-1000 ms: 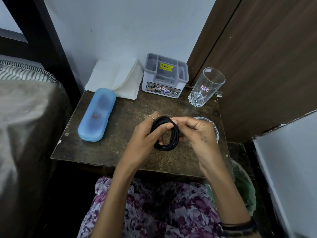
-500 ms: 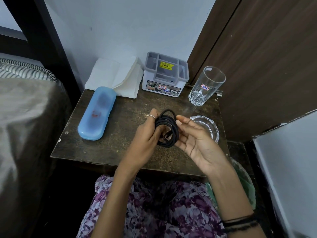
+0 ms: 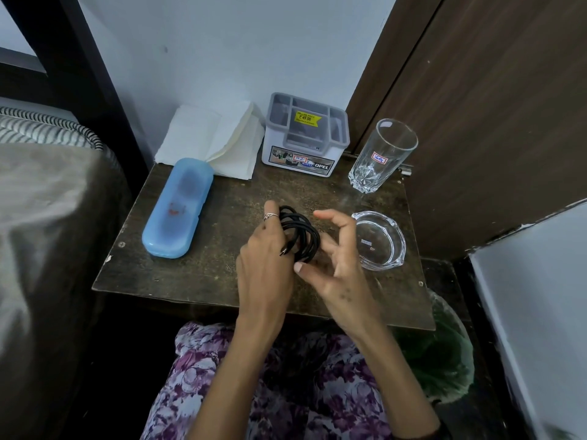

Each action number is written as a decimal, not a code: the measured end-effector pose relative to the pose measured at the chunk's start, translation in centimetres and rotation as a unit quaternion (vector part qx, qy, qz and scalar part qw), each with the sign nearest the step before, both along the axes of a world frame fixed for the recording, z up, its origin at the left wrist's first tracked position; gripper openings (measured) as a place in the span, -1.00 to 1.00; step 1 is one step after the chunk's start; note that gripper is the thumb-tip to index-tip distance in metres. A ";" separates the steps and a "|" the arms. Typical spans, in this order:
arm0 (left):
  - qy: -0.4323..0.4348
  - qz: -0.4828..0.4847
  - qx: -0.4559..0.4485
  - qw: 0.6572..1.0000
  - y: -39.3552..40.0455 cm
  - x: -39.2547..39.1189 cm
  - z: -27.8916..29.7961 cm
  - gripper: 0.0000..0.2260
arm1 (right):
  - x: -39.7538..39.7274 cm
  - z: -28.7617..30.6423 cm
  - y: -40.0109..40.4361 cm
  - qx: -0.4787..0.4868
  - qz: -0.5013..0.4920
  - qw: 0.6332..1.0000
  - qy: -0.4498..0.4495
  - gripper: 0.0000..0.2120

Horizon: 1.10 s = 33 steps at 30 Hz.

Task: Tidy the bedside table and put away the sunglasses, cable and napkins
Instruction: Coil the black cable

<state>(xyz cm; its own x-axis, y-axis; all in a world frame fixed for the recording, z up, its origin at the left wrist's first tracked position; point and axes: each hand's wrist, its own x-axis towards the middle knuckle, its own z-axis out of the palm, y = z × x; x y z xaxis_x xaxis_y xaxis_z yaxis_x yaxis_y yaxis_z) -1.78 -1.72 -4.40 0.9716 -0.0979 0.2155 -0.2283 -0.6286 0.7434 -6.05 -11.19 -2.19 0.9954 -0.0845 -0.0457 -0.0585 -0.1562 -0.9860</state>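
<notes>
Dark, worn wooden bedside table [image 3: 190, 274] wedged between a bed on the left and a brown door on the right, pale wall behind. Along the back edge: white napkins [image 3: 209, 138] propped against the wall, a grey compartmented organiser [image 3: 305, 134], likely meant for small items, and an upright drinking glass [image 3: 382, 155]. Nearer left, a closed blue sunglasses case [image 3: 178, 208]; nearer right, a clear glass ashtray [image 3: 379, 239]. At centre, above the tabletop, a black cable [image 3: 301, 236] wound into a tight coil, plug end poking out. Left hand [image 3: 263, 265] curled round the coil, apparently keeping the loops together. Right hand [image 3: 333, 265] just beside, fingers spread and loosely bent, gripping nothing.
</notes>
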 end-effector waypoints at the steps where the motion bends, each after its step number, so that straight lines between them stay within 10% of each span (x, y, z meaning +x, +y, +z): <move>1: 0.004 0.003 -0.002 1.000 0.1 0.0 0.2 -0.75 | 0.0 -0.1 0.2 -0.028 -0.003 0.999 -0.023 -0.51; 13: -0.047 -0.023 -0.036 0.998 0.5 0.1 -0.3 -0.80 | -0.1 -1.3 0.5 -0.404 -0.099 0.895 -0.164 -0.82; 20: 0.057 0.029 -0.135 0.989 1.3 0.8 -1.2 -0.80 | -1.2 -2.2 1.1 -0.375 -0.087 0.878 -0.285 -0.79; 26: 0.259 0.010 -0.363 0.895 1.8 2.3 -1.1 -0.79 | -1.6 -2.9 0.4 -0.367 -0.098 0.898 -0.220 -0.79; 33: 0.312 0.052 -0.406 0.857 0.9 2.0 -1.3 -0.81 | -1.5 -3.7 0.4 -0.314 -0.125 0.929 -0.149 -0.84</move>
